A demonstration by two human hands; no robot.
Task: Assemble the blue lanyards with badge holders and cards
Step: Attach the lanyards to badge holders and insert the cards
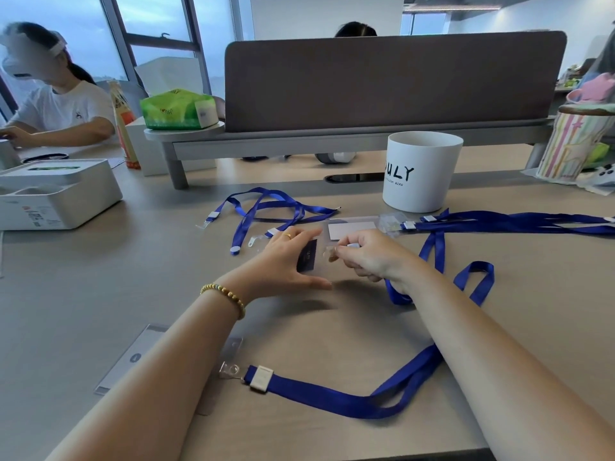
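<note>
My left hand (pixel 286 261) grips a clear badge holder with a dark navy card (pixel 307 260) in it, just above the table. My right hand (pixel 369 252) pinches the clip end of a blue lanyard (pixel 432 251) at the holder's top edge. Beyond my hands lies another clear holder with a white card (pixel 352 229). A loose blue lanyard (pixel 266 207) lies tangled at the back left. More blue lanyards (pixel 512 222) stretch off to the right. Near me, a lanyard (pixel 332 395) is clipped to a holder with a card (pixel 133 357), partly under my left forearm.
A white cup (pixel 420 171) stands behind the holders. A white box (pixel 56 194) sits at the left, a grey desk divider (pixel 392 81) with a shelf at the back, and a striped container (pixel 572 148) at the far right. A person works at the left.
</note>
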